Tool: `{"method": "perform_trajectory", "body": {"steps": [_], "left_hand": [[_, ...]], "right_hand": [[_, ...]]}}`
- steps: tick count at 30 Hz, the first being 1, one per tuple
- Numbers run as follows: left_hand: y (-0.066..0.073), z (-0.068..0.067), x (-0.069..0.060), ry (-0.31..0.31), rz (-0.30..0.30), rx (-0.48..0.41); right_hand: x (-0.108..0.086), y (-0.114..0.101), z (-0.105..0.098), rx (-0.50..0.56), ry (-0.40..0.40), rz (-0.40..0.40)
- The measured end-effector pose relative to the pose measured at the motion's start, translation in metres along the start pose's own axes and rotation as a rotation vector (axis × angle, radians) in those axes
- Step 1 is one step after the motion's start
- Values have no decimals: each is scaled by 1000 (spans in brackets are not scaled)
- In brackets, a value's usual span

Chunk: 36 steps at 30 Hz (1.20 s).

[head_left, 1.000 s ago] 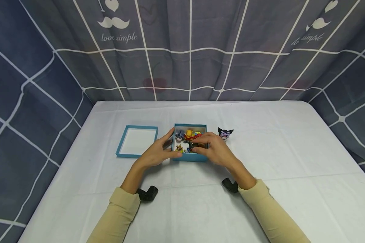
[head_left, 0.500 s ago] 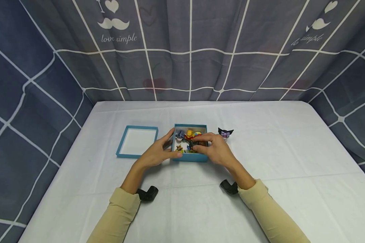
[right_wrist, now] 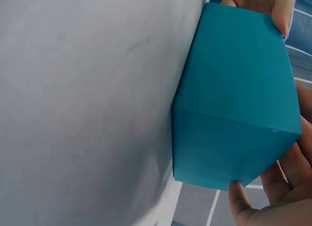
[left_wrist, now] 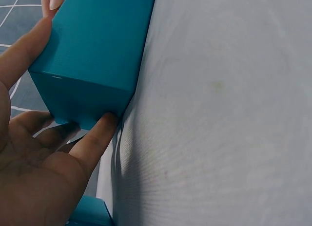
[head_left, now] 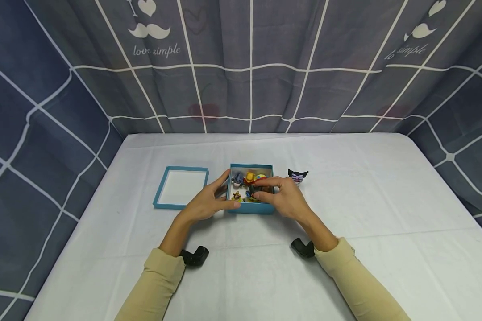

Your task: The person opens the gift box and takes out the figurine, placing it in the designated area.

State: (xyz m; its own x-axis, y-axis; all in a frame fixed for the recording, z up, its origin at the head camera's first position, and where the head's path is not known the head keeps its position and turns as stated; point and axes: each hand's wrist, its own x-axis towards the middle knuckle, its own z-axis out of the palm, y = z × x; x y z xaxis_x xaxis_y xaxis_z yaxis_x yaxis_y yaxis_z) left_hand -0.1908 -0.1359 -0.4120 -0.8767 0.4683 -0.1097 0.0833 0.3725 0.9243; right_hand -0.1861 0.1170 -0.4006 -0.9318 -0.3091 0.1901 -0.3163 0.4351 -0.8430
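Dark figure (head_left: 251, 191) inside the box (head_left: 251, 208), near its front wall: the right hand (head_left: 288, 197) reaches over the box's right side and pinches it narrowly between thumb and fingers. The left hand (head_left: 209, 199) holds the box at its left end, thumb over the front rim, fingers against the left wall. Around the dark figure, in the same box, lie a grey-blue figure (head_left: 237, 179) at back left, a yellow-and-red figure (head_left: 249, 178) beside it and a small yellow figure (head_left: 236, 196) at front left. The blue-rimmed lid (head_left: 168, 206) lies left of the box, its white inside facing up. A black-eared figure (head_left: 297, 177) with a purple bow stands just beyond the right hand. All this rests on a white cloth (head_left: 241, 272). Tan sleeves (head_left: 154, 283) cover the forearms; behind hangs a grey-blue curtain (head_left: 225, 89) with white lines and "love simple" lettering.
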Motion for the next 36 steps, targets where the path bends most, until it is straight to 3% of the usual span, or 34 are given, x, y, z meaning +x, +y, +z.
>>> {"method": "perform_trajectory", "body": {"steps": [8, 13, 23, 36], "left_hand": [[-1, -1, 2, 0, 0, -4], [1, -1, 1, 3, -3, -2], [0, -1, 2, -4, 6, -2], [1, -1, 2, 2, -1, 0]], "right_hand": [[0, -7, -4, -22, 33, 36], [-1, -14, -7, -5, 22, 7], [-4, -16, -11, 149, -32, 17], [-5, -20, -19, 140, -15, -15]]}}
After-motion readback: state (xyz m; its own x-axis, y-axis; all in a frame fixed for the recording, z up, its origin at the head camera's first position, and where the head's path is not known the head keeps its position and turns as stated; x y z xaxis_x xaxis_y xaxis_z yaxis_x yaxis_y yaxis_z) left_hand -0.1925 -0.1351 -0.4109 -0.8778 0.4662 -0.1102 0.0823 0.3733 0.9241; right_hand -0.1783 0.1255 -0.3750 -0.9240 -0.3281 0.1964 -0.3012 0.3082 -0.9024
